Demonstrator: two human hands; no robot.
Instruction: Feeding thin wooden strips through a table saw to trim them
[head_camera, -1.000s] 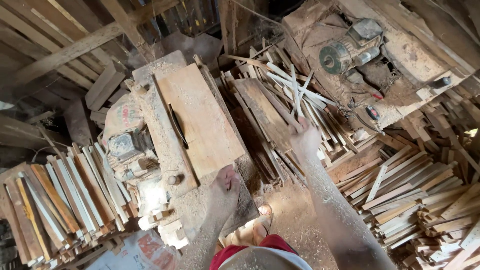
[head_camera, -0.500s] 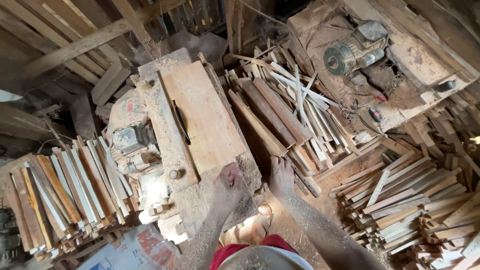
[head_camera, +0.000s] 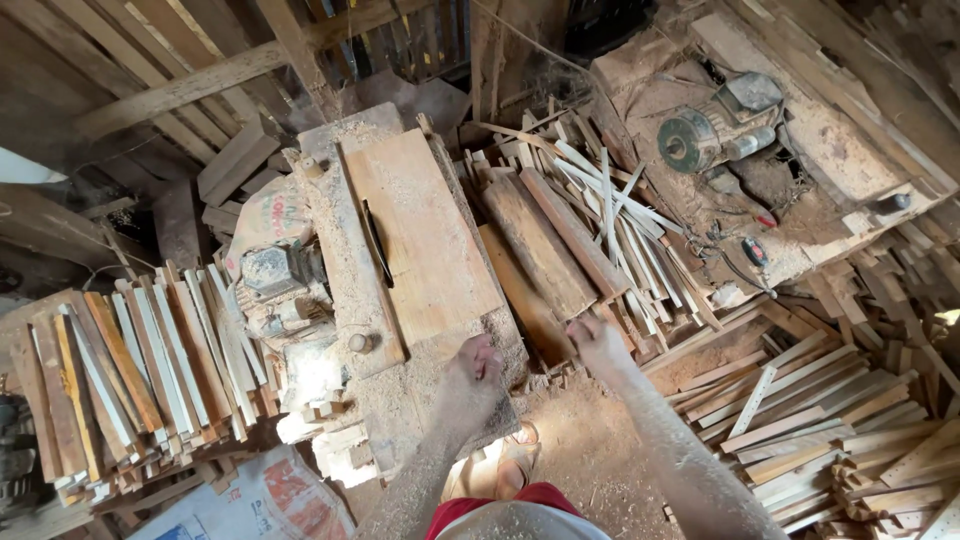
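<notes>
Two hands in the head view | left hand (head_camera: 473, 372) curled in a fist, resting on the sawdust-covered near edge of the saw table (head_camera: 420, 240) | right hand (head_camera: 597, 340) closed around the end of a wooden plank (head_camera: 535, 245) lying beside the table | wood strips (head_camera: 620, 215) piled just past it

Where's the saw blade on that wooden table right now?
In the head view, the saw blade stands in a slot left of centre on the wooden table, beyond the left hand and right of the dusty motor.
</notes>
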